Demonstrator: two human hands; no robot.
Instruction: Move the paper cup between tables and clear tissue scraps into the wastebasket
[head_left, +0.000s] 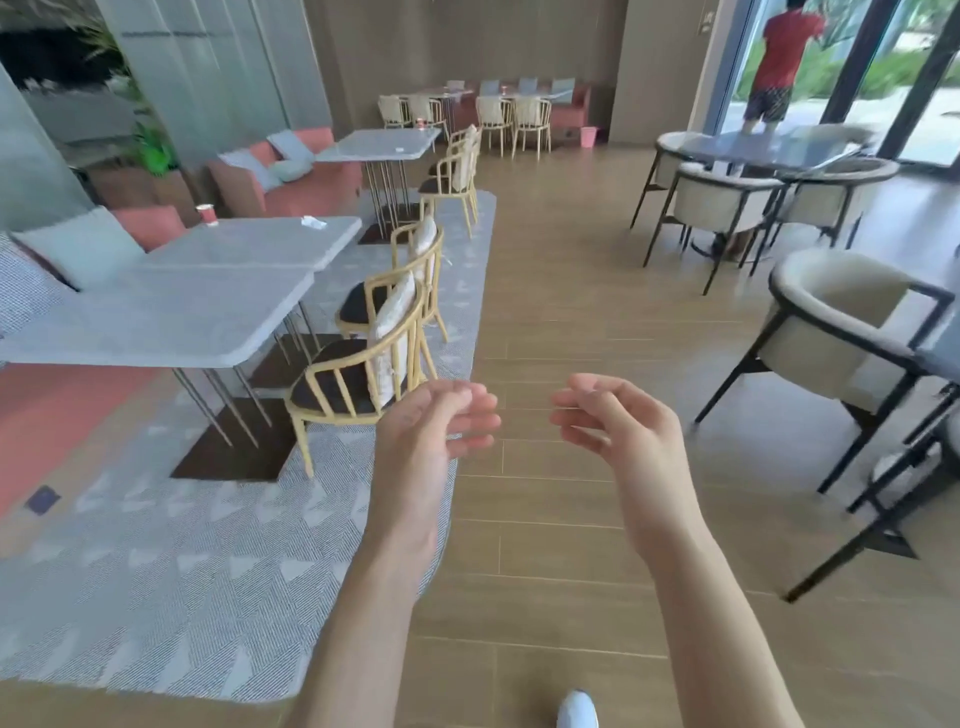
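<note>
Far up and to the left of your left grip (441, 421), the red paper cup (207, 214) stands upright at the back edge of the second grey counter (249, 241), next to the pink sofa (148, 226). A white tissue scrap (314, 222) lies on that same counter, toward its right corner, well apart from the cup. The nearer grey counter (156, 322) sits below it, closer to your left grip, with two cane chairs (358, 364) pulled up just beside it; the nearest chair back is just left of your left fingertips.

Your left grip hangs over the edge of the patterned rug (156, 571), fingers loosely curled and holding nothing. Your right grip (608, 421) faces it across a small gap, over the wooden floor (545, 291), its fingers also relaxed, lightly bent and empty.

Far beyond both grips, a pink wastebasket (588, 136) stands on the floor by the back wall. To the right of your right grip are cream chairs with dark frames (841, 332) and a dark round counter (779, 148). A white shoe tip (577, 709) shows below, between your forearms.
</note>
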